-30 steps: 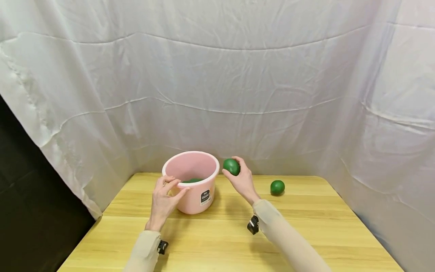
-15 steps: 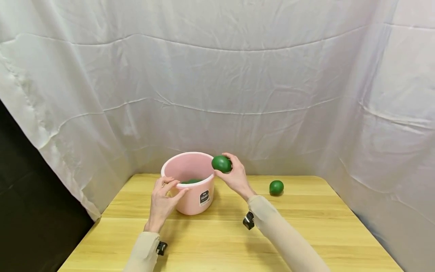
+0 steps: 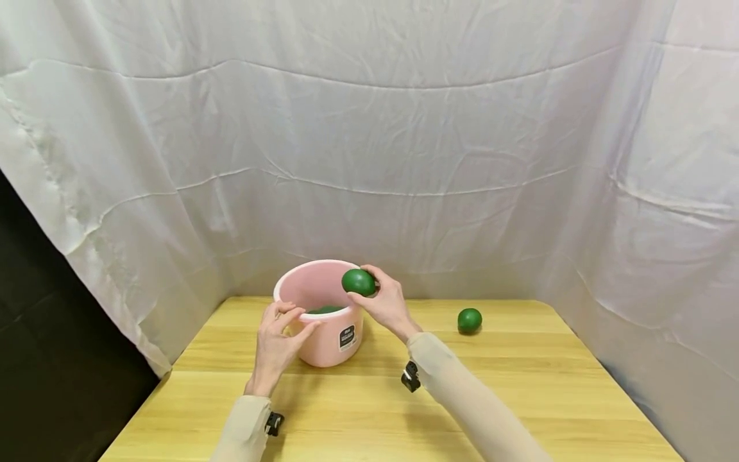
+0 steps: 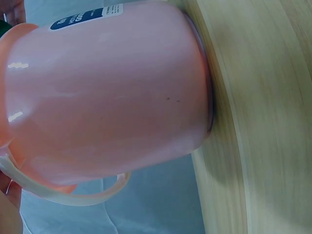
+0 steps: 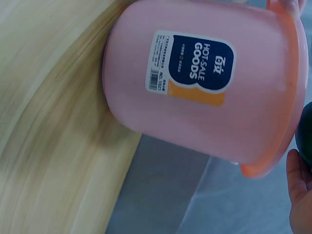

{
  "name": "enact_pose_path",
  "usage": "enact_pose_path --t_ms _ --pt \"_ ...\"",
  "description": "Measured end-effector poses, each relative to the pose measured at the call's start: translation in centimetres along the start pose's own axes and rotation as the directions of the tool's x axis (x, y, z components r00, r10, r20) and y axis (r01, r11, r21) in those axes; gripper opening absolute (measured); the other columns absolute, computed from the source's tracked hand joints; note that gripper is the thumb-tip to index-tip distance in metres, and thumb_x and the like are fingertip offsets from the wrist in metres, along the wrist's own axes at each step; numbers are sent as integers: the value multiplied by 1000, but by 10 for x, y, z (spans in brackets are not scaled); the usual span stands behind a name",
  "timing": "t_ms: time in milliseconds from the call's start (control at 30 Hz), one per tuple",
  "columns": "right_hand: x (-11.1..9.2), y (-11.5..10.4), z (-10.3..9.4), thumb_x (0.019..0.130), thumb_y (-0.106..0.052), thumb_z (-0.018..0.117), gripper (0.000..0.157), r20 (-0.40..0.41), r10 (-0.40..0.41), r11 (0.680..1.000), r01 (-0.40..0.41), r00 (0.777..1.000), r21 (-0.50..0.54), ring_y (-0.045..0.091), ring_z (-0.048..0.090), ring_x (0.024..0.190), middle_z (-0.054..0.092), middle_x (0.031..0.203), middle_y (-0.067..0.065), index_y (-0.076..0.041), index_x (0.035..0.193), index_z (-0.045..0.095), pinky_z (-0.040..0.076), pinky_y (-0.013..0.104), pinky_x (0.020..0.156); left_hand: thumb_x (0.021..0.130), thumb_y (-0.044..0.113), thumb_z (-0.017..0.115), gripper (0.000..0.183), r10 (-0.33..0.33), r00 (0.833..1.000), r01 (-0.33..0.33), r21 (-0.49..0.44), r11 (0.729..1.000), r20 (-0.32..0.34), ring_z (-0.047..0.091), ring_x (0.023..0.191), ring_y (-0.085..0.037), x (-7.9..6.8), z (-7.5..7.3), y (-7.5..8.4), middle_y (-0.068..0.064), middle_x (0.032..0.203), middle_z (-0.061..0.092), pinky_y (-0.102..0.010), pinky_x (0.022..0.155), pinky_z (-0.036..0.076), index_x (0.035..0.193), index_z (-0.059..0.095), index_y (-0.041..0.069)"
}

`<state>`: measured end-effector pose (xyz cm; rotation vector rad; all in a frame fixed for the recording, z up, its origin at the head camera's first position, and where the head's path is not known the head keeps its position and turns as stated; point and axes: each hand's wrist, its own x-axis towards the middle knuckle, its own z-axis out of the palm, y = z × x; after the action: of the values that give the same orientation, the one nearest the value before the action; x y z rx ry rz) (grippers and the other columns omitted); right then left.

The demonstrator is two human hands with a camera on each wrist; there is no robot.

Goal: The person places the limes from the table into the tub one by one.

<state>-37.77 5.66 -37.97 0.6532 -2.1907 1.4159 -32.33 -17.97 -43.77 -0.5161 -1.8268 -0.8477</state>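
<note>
A pink plastic bucket [image 3: 323,343] stands on the wooden table, with green contents [image 3: 326,309] partly visible low inside. My left hand [image 3: 274,346] pinches its near left rim between thumb and fingers. The white handle [image 4: 78,199] hangs along the bucket's side in the left wrist view. My right hand [image 3: 385,307] holds a smooth dark green oval fruit [image 3: 358,282] by thumb and fingers, over the bucket's right rim. In the right wrist view only an edge of this fruit [image 5: 306,134] shows.
Another green fruit [image 3: 470,319] lies on the table [image 3: 519,372] to the right. A white curtain [image 3: 369,141] hangs behind and along the sides. A dark panel [image 3: 58,333] is at the far left.
My right hand has carried the green fruit leftward, from beside the bucket to over its right rim. The left hand has stayed on the rim.
</note>
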Motion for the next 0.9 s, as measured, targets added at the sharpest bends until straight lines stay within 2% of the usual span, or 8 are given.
enact_pose_path --t_ms 167,267,400,600,767,900 --pt "0 -3 10 77 -30 84 61 30 -17 1000 18 999 -16 20 67 97 70 114 5 -17 131 59 57 36 83 63 12 93 36 -16 1000 16 2 1000 6 54 101 -27 -1 -2 0 -15 101 62 -14 93 41 93 75 3" --pt "0 -5 15 76 -29 85 62 37 -24 1000 25 999 -8 21 67 98 70 115 5 -19 132 59 57 38 83 63 13 92 36 -21 1000 20 2 1000 11 54 101 -26 0 -2 0 -12 101 62 -16 93 43 93 75 3" --pt "-1 -4 21 76 -30 85 60 47 -15 999 17 999 -48 19 67 98 70 114 4 -22 130 60 56 36 83 63 14 93 36 -11 1000 11 7 1000 12 55 101 -27 0 -2 0 -14 101 62 -17 94 44 93 75 3" --pt "-1 -2 25 78 -31 83 58 61 -19 996 24 998 -82 19 66 99 69 114 4 -16 128 60 56 35 83 63 15 93 37 -15 1000 15 10 1000 15 55 101 -27 0 -2 1 -14 102 62 -16 94 43 93 75 3" --pt "0 -3 25 80 -31 82 55 59 -57 992 63 997 -106 19 65 99 68 114 3 -16 127 60 55 36 84 64 14 92 36 -16 1000 16 14 1000 13 55 101 -27 2 -1 1 -13 102 62 -18 94 44 93 74 3" --pt "0 0 26 80 -30 81 57 64 -80 989 87 995 -119 20 65 99 67 116 4 -12 129 59 55 36 84 63 13 92 35 -5 1000 5 15 1000 10 55 100 -28 1 0 0 -13 100 62 -20 93 45 92 75 4"
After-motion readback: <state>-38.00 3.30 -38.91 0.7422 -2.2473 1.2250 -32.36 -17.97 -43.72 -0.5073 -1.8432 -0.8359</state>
